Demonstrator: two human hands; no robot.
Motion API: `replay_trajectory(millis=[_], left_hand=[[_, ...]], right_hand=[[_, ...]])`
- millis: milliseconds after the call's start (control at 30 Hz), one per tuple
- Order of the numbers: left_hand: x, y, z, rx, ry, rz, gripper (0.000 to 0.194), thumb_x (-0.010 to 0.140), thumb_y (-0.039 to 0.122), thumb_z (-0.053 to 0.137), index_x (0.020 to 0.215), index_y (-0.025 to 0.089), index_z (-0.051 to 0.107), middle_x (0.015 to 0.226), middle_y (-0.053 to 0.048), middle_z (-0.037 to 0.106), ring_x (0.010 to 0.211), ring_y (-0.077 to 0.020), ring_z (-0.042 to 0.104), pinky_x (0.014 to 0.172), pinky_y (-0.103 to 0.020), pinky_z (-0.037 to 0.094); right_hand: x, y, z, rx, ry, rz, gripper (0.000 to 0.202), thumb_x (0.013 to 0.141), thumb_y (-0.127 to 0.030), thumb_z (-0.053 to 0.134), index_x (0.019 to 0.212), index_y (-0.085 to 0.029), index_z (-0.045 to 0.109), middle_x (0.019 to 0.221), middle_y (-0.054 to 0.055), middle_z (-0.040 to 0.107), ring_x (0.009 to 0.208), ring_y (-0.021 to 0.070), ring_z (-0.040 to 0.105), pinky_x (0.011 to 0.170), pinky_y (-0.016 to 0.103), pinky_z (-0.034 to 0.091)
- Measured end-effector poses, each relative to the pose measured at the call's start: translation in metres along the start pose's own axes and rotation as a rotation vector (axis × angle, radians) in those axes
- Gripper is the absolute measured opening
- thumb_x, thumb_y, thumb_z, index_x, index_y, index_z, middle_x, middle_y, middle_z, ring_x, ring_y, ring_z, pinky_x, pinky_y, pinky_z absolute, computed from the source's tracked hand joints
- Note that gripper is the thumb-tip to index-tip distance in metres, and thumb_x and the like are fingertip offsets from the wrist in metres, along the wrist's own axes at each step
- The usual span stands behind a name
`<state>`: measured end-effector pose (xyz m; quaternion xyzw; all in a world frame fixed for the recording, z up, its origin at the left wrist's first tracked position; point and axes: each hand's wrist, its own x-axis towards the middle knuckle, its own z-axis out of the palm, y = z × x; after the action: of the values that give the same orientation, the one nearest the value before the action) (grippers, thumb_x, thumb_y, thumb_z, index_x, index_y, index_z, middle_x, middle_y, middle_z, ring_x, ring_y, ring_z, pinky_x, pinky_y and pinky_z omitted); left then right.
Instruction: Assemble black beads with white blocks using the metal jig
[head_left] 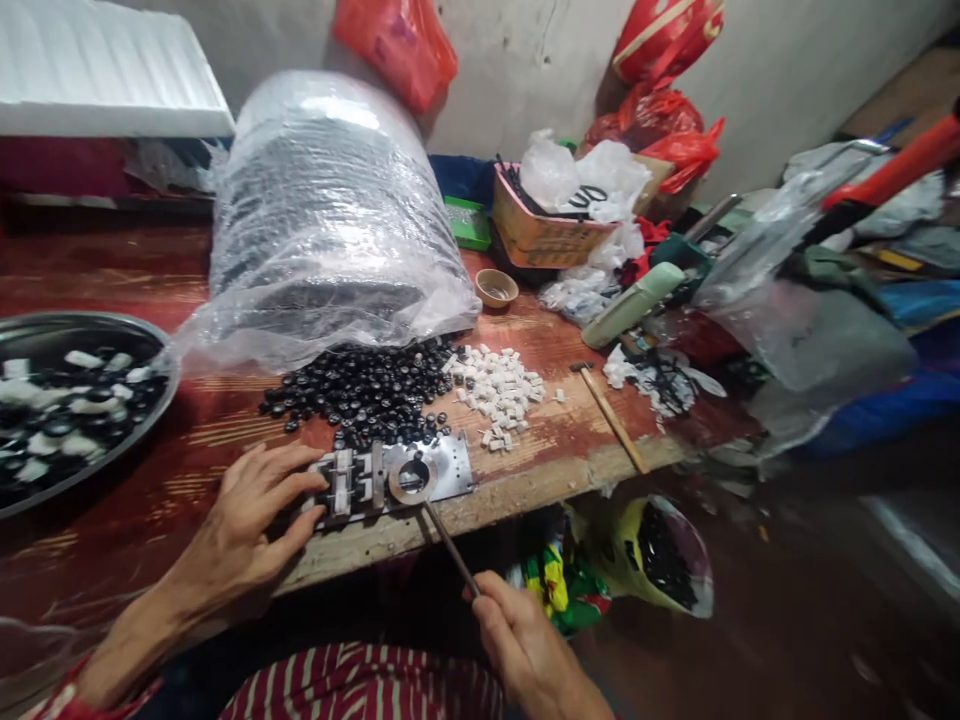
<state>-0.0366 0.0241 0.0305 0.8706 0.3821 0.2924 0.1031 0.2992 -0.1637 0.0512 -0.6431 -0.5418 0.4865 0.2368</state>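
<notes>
A metal jig [375, 483] with a plate, clamp blocks and a round ring [412, 480] sits at the bench's front edge. My left hand [251, 515] grips its left end, thumb at the near side and fingers at the far side. Whether a small part lies under those fingertips is hidden. My right hand [521, 635] is closed round a thin metal rod [452, 550] that runs up to the ring. Just behind the jig lie a heap of small round black parts [367, 390] and a pile of small white parts [499, 390].
On the left stands a metal tray [169, 370] of mixed black and white pieces. A large plastic-wrapped stack [337, 200] rises behind the heap. A hammer [611, 420], small bowl [496, 288] and pale green bottle [634, 305] are to the right. Below hangs an open bag [694, 560].
</notes>
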Motion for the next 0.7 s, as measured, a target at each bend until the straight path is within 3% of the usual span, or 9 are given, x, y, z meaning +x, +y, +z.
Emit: replay_trajectory(millis=[100, 200, 333, 433, 567, 700], left_hand=[[0.009, -0.002, -0.002, 0.015, -0.069, 0.085, 0.019, 0.089, 0.027, 0.066, 0.107, 0.027, 0.07, 0.13, -0.005, 0.073, 0.132, -0.0299, 0.06, 0.128, -0.059, 0.026], [0.016, -0.004, 0.001, 0.022, -0.073, 0.127, 0.019, 0.087, 0.028, 0.065, 0.105, 0.027, 0.07, 0.126, -0.004, 0.074, 0.126, -0.0287, 0.063, 0.126, -0.056, 0.028], [0.021, -0.007, 0.007, -0.003, -0.08, 0.136, 0.016, 0.086, 0.028, 0.064, 0.101, 0.027, 0.071, 0.118, -0.004, 0.075, 0.117, -0.0269, 0.065, 0.122, -0.052, 0.032], [0.024, -0.006, 0.009, -0.039, -0.106, 0.108, 0.013, 0.086, 0.026, 0.064, 0.097, 0.025, 0.071, 0.112, -0.005, 0.075, 0.113, -0.0258, 0.065, 0.116, -0.048, 0.038], [0.029, 0.0, 0.007, -0.086, -0.092, 0.06, 0.011, 0.085, 0.027, 0.063, 0.092, 0.022, 0.07, 0.102, -0.004, 0.073, 0.104, -0.0239, 0.065, 0.11, -0.045, 0.043], [0.032, 0.004, 0.001, -0.123, -0.013, 0.04, 0.013, 0.086, 0.027, 0.065, 0.098, 0.023, 0.071, 0.102, -0.003, 0.073, 0.103, -0.0228, 0.066, 0.107, -0.043, 0.047]], right_hand=[[0.018, 0.001, -0.052, -0.22, -0.054, -0.016, 0.048, 0.11, -0.05, 0.04, 0.076, -0.021, 0.059, 0.064, -0.004, 0.048, 0.06, 0.0127, 0.046, 0.061, 0.026, 0.031], [0.046, 0.004, -0.094, -0.354, -0.031, -0.084, 0.042, 0.109, -0.039, 0.04, 0.077, -0.021, 0.062, 0.07, -0.003, 0.056, 0.068, 0.0142, 0.052, 0.068, 0.027, 0.034], [0.09, 0.003, -0.13, -0.504, 0.16, -0.163, 0.011, 0.095, -0.026, 0.063, 0.086, -0.021, 0.065, 0.082, 0.0, 0.067, 0.078, 0.017, 0.058, 0.072, 0.026, 0.037], [0.119, -0.004, -0.139, -0.652, 0.228, -0.146, 0.012, 0.088, -0.024, 0.076, 0.091, -0.021, 0.065, 0.088, 0.001, 0.07, 0.081, 0.0173, 0.06, 0.07, 0.025, 0.035], [0.149, -0.02, -0.13, -0.81, 0.245, -0.031, 0.031, 0.083, -0.041, 0.089, 0.093, -0.022, 0.066, 0.086, 0.002, 0.072, 0.08, 0.0192, 0.064, 0.065, 0.026, 0.03], [0.171, -0.032, -0.113, -0.86, 0.27, -0.036, 0.03, 0.092, -0.047, 0.082, 0.091, -0.021, 0.068, 0.088, 0.006, 0.075, 0.085, 0.0215, 0.067, 0.067, 0.028, 0.031]])
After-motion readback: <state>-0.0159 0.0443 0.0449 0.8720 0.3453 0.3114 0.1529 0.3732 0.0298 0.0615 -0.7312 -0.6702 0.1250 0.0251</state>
